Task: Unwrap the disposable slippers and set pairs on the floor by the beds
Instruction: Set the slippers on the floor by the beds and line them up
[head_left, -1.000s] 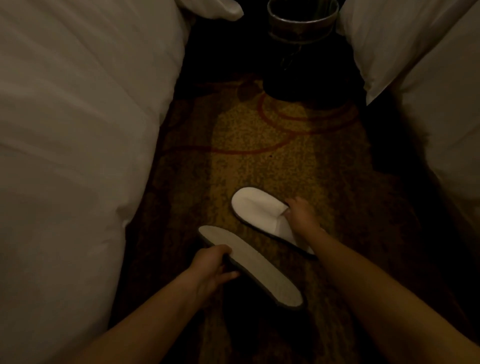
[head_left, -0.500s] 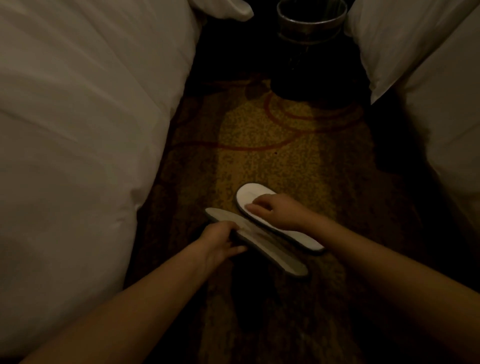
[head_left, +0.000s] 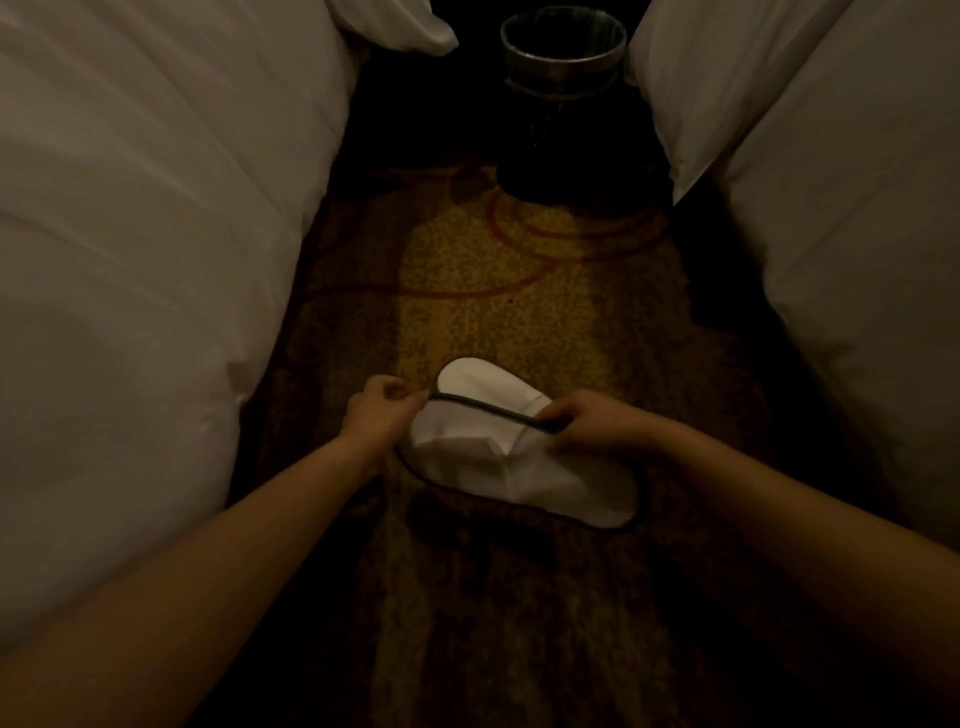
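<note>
Two white disposable slippers with dark rims are on the patterned carpet (head_left: 498, 270) between two beds. The far slipper (head_left: 485, 384) lies flat, toe pointing away, partly hidden behind the near one. The near slipper (head_left: 524, 467) faces up, its white inner side showing, its toe end tilted up off the floor. My left hand (head_left: 382, 410) pinches its toe edge on the left. My right hand (head_left: 587, 421) grips its dark rim at the top right.
A white-covered bed (head_left: 135, 291) fills the left side and another bed (head_left: 852, 249) the right. A round dark waste bin (head_left: 563, 57) with a liner stands at the far end of the aisle. Pillow corners (head_left: 400, 26) hang near it.
The slipper in my left hand was sole-up; it has been turned over and now shows its white inner side. My right hand left the far slipper and took hold of the near one's rim.
</note>
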